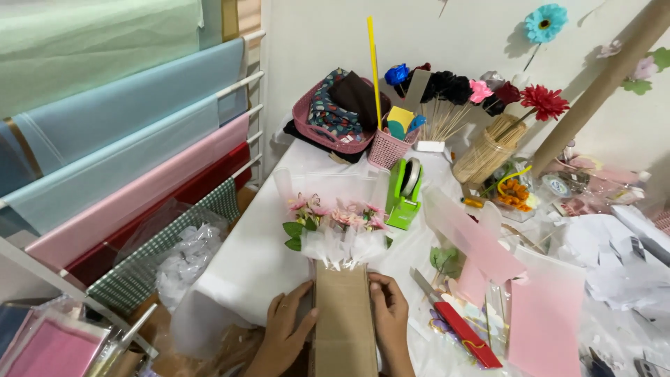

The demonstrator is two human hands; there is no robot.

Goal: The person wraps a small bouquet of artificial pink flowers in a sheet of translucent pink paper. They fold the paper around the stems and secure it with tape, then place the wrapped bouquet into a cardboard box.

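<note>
Brown paper wrap (pixel 342 307) between both hands (pixel 285 329)

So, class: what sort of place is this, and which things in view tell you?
Probably a flower-craft or gift-wrapping workshop. Rolls of coloured wrapping sheet hang on a rack, artificial flowers on sticks stand at the back, and both hands hold a small bouquet in brown paper.

Tall brown kraft paper bag (pixel 342 318) at the table's near edge, between both hands (pixel 335 324)

Brown paper wrap (pixel 342 314); pink flowers (pixel 338 213) at 12 o'clock; green tape dispenser (pixel 405 185) at 1; red scissors (pixel 467 335) at 3; pink basket (pixel 335 129), patterned cloth (pixel 328 108).
</note>
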